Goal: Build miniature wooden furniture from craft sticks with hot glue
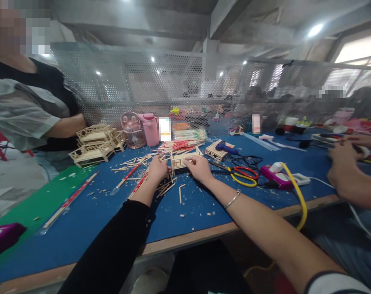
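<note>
A miniature wooden furniture frame (178, 157), built of thin pale sticks, stands on the blue tabletop (200, 220) between my hands. At its left edge my left hand (157, 171) is closed, with fingertips against the corner post. My right hand (200, 169) pinches the front of the frame with thumb and forefinger; the exact part is hidden by the fingers. Loose wooden sticks (165, 189) and small offcuts lie around my left hand. Just behind the right hand sits a second small wooden piece (215, 151), with a blue glue gun (226, 148) resting on it.
Scissors with red and yellow handles (245, 176) and a purple power strip (277, 178) lie to the right. Several wooden models (95, 143) are stacked at left, near a standing person (50, 94). A pink jug (149, 130) stands behind. A co-worker's hands (346, 157) are at far right.
</note>
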### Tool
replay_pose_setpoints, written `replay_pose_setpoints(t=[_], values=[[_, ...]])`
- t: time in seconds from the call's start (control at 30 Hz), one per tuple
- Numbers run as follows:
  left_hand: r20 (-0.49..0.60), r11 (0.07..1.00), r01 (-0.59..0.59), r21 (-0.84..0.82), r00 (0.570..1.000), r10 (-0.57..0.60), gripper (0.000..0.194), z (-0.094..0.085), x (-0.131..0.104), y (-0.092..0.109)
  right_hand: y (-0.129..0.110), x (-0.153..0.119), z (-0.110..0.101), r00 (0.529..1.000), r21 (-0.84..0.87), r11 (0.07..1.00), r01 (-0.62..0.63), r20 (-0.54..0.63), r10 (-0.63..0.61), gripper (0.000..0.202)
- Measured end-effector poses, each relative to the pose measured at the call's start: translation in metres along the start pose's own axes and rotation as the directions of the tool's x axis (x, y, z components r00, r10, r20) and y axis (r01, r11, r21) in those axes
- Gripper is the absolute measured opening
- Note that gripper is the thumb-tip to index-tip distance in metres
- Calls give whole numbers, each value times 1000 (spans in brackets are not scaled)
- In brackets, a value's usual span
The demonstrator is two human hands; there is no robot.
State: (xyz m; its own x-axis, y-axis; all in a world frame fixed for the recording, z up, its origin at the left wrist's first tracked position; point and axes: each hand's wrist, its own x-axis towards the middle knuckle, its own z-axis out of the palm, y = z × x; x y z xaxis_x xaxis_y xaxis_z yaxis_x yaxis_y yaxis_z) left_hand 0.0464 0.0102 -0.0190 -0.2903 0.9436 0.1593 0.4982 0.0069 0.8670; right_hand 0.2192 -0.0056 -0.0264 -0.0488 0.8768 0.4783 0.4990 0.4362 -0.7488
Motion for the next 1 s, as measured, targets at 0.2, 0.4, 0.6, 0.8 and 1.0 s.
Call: replay_pose_setpoints(t=[0.2,0.4,0.6,0.8,1.0], values=[[-71,994,-17,-110,997,10,42,-16,6,-2,5,-1,-32,816,48,995,90,569,-102,17],[-64,994,-64,87,996,69,51,-25,7,1,14,7,-44,737,-169,986,-9,665,121,9],[-52,940,-145,308,984,169,62,-26,-1,10,19,14,-55,786,-343,933,-111,544,294,6],[-18,954,-217,209,974,225,53,-17,-3,12,23,13,-51,864,-185,983,8,496,86,13],[30,868,-314,386,944,328,47,-19,0,12,15,15,-48,966,90,996,19,256,-42,22]])
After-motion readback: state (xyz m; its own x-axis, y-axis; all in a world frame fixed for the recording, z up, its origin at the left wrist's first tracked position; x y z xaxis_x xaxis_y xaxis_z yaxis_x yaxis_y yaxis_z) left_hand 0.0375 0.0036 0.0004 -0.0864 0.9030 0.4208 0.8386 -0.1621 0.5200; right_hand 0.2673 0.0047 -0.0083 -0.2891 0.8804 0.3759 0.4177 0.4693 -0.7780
